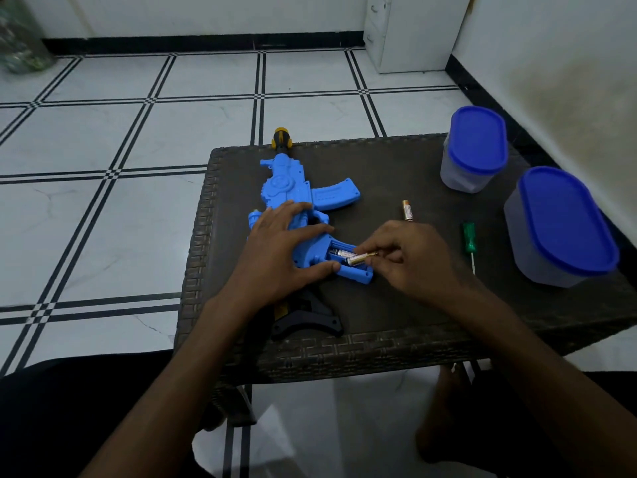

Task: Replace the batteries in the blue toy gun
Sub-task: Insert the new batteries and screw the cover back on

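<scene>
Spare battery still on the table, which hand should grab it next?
Right, probably. The loose battery lies just beyond the right hand, whose fingers pinch another battery at the open compartment. The left hand lies flat on the blue toy gun, steadying it.

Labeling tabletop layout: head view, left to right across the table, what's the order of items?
blue toy gun → left hand → right hand pinching a battery at the grip compartment → green screwdriver → large blue-lidded container. The loose battery and smaller container overlap these in x, so they are left out.
</scene>
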A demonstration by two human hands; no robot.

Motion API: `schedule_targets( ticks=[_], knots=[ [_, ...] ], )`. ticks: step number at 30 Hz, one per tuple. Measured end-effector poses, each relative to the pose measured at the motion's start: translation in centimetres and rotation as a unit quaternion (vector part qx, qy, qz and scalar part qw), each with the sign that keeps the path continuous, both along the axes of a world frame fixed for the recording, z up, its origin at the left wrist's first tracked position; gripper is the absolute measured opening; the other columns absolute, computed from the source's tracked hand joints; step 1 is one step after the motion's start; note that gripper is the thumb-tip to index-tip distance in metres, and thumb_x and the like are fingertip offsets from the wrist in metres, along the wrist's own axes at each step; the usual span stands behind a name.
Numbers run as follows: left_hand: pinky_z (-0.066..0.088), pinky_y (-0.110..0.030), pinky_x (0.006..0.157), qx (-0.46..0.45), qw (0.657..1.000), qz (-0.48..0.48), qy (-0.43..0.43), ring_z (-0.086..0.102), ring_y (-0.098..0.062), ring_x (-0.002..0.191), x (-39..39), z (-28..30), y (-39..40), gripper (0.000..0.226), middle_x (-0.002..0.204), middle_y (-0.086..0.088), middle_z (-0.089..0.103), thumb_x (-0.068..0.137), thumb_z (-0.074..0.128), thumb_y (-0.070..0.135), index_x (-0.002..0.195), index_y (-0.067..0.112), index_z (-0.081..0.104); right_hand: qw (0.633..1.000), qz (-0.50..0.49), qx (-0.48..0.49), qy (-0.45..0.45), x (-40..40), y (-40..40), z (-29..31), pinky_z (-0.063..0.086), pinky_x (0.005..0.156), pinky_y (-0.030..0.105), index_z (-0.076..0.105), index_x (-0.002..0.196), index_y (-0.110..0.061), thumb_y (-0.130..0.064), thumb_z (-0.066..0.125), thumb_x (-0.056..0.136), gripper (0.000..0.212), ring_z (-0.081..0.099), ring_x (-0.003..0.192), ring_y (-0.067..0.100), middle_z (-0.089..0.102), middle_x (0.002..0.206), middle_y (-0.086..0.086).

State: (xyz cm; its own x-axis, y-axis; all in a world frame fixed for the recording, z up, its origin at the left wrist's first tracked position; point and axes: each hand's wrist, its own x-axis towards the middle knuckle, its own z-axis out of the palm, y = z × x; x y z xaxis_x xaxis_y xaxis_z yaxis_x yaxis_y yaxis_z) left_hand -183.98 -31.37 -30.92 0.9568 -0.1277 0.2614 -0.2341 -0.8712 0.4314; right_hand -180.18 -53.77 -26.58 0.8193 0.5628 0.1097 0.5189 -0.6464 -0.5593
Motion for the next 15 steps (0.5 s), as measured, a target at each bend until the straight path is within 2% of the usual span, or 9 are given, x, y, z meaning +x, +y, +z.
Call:
schedule_targets(
  ticks=[3, 7, 10, 15],
  knots=[
    [0.024, -0.052, 0.115, 0.004, 1.000, 0.001, 0.009, 0.029, -0.017, 0.140, 0.0, 0.1, 0.1, 0.066, 0.147, 0.003, 0.039, 0.074, 0.053, 0.073, 0.129, 0.037, 0.059, 0.999, -0.027, -0.001, 0.037, 0.0, -0.4, 0.3, 0.048, 0.070, 0.011, 0.074, 0.105, -0.019, -0.010, 0.073, 0.084, 0.023, 0.063, 0.075, 0.004, 0.068, 0.094, -0.006],
    [0.025, -0.051, 0.115, 0.005, 1.000, 0.003, 0.014, 0.028, -0.016, 0.140, -0.1, 0.3, 0.0, 0.069, 0.148, 0.004, 0.038, 0.073, 0.050, 0.075, 0.130, 0.037, 0.058, 0.983, -0.086, 0.109, 0.120, -0.4, -0.7, 0.3, 0.059, 0.076, 0.025, 0.069, 0.095, -0.013, -0.001, 0.078, 0.076, 0.024, 0.069, 0.082, 0.012, 0.072, 0.091, 0.002],
    [0.025, -0.050, 0.115, 0.004, 1.000, 0.002, 0.011, 0.028, -0.016, 0.140, -0.2, 0.3, 0.0, 0.069, 0.147, 0.004, 0.038, 0.073, 0.049, 0.075, 0.130, 0.036, 0.058, 0.980, -0.066, 0.142, 0.127, -0.8, -0.5, 0.4, 0.059, 0.076, 0.026, 0.071, 0.091, -0.013, 0.002, 0.076, 0.077, 0.022, 0.070, 0.085, 0.016, 0.072, 0.094, 0.005],
    [0.025, -0.047, 0.115, 0.003, 1.000, 0.001, 0.004, 0.029, -0.016, 0.139, -0.2, 0.2, -0.1, 0.067, 0.147, 0.004, 0.039, 0.074, 0.053, 0.073, 0.129, 0.036, 0.059, 0.972, -0.052, 0.205, 0.103, -0.6, 0.0, 1.3, 0.057, 0.081, 0.021, 0.072, 0.105, -0.008, 0.000, 0.071, 0.084, 0.022, 0.070, 0.088, 0.011, 0.071, 0.098, 0.005]
  ],
)
